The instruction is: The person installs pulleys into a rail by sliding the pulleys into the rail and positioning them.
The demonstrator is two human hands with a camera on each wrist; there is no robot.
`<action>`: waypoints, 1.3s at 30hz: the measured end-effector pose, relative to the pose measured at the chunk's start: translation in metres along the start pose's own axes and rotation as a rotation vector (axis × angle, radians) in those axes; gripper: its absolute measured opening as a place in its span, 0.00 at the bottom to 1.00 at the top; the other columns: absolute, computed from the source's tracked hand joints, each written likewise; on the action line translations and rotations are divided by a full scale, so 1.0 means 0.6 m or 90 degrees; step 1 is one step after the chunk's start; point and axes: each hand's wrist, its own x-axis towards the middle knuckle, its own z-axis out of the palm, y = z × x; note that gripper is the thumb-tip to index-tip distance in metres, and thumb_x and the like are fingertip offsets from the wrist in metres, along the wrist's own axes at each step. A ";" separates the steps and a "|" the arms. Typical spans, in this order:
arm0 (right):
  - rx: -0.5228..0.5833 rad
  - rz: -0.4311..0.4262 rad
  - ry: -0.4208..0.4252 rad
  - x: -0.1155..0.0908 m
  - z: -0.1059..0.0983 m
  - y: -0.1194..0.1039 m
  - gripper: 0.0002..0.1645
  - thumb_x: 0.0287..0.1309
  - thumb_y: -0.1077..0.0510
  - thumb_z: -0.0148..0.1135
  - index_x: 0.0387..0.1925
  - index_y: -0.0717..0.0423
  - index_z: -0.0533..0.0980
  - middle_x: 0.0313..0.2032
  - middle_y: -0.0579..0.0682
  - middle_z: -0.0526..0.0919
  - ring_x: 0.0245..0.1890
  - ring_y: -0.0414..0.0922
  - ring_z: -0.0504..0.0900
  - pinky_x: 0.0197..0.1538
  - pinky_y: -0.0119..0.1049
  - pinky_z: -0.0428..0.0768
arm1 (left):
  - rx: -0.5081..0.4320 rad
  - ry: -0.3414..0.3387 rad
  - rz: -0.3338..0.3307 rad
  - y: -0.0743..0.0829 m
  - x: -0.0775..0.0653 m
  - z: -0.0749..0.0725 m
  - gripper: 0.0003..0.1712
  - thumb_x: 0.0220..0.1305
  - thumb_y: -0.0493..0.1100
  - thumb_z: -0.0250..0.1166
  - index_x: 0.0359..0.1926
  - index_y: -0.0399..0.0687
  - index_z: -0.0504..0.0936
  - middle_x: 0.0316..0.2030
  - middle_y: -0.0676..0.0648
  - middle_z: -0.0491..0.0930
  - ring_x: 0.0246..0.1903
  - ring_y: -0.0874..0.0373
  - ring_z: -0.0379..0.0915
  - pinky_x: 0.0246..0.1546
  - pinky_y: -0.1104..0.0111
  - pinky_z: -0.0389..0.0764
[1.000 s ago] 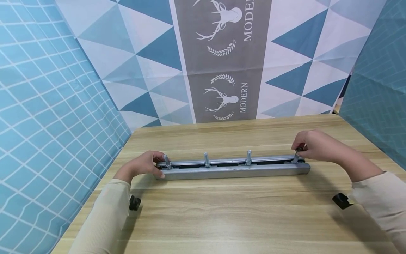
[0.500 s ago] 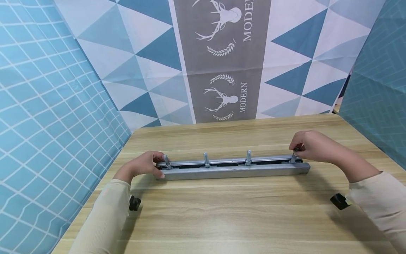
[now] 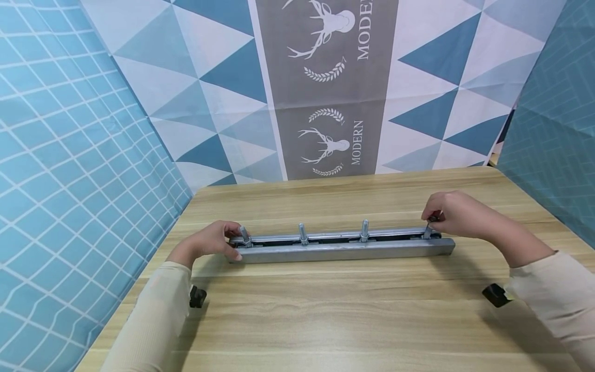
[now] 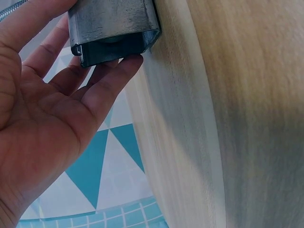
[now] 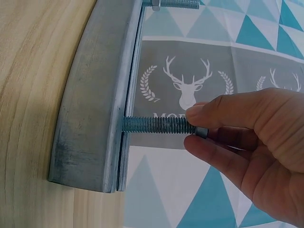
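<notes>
A long grey metal strut channel (image 3: 344, 251) lies across the table, its slotted side up. Out of the slot stand threaded bolts; the middle ones (image 3: 303, 235) (image 3: 364, 231) and the left one (image 3: 245, 236) have nuts low down. My left hand (image 3: 211, 240) grips the channel's left end, thumb on the front wall and fingers behind. In the left wrist view, a fingertip sits under the channel's hollow end (image 4: 114, 42). My right hand (image 3: 457, 213) pinches the tip of the rightmost bolt (image 5: 154, 125) between thumb and finger. Beside those fingertips a small light metal piece (image 5: 202, 132) shows, partly covered.
The wood-grain table (image 3: 325, 310) extends in front of and behind the channel. A patterned cloth with deer prints (image 3: 330, 144) hangs along the back edge. Blue sheets hang at the left (image 3: 69, 155) and right (image 3: 553, 129). Black wrist devices (image 3: 496, 295) jut from both sleeves.
My right hand has moved slightly left along the channel, and the pinched bolt has shifted left with it. The left hand and the channel stay in place.
</notes>
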 end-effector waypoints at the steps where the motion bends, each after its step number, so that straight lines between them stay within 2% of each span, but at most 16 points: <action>1: 0.000 0.001 -0.001 0.000 0.000 0.000 0.12 0.42 0.72 0.72 0.27 0.54 0.84 0.29 0.44 0.81 0.26 0.36 0.76 0.29 0.33 0.79 | 0.000 0.000 0.000 0.000 0.000 0.000 0.23 0.41 0.37 0.81 0.40 0.44 0.82 0.37 0.45 0.78 0.39 0.50 0.72 0.41 0.59 0.75; 20: 0.005 0.001 -0.004 0.003 0.003 -0.004 0.11 0.42 0.72 0.72 0.27 0.54 0.85 0.30 0.45 0.81 0.26 0.36 0.76 0.29 0.32 0.79 | 0.001 0.000 -0.004 0.000 0.003 0.000 0.22 0.42 0.37 0.80 0.40 0.44 0.81 0.37 0.44 0.78 0.40 0.49 0.72 0.40 0.59 0.74; 27: 0.009 -0.008 0.000 0.004 0.002 -0.003 0.12 0.43 0.72 0.72 0.27 0.54 0.85 0.30 0.44 0.81 0.26 0.36 0.76 0.29 0.33 0.78 | -0.007 0.002 0.007 0.002 0.004 0.002 0.22 0.42 0.36 0.80 0.41 0.43 0.81 0.37 0.45 0.78 0.40 0.49 0.71 0.39 0.60 0.73; 39: 0.021 0.012 -0.013 -0.001 0.002 -0.007 0.11 0.43 0.72 0.72 0.28 0.54 0.85 0.29 0.44 0.81 0.26 0.36 0.76 0.29 0.32 0.79 | 0.000 -0.008 0.006 0.007 -0.003 0.005 0.24 0.42 0.36 0.80 0.44 0.44 0.82 0.39 0.44 0.79 0.41 0.48 0.72 0.41 0.59 0.74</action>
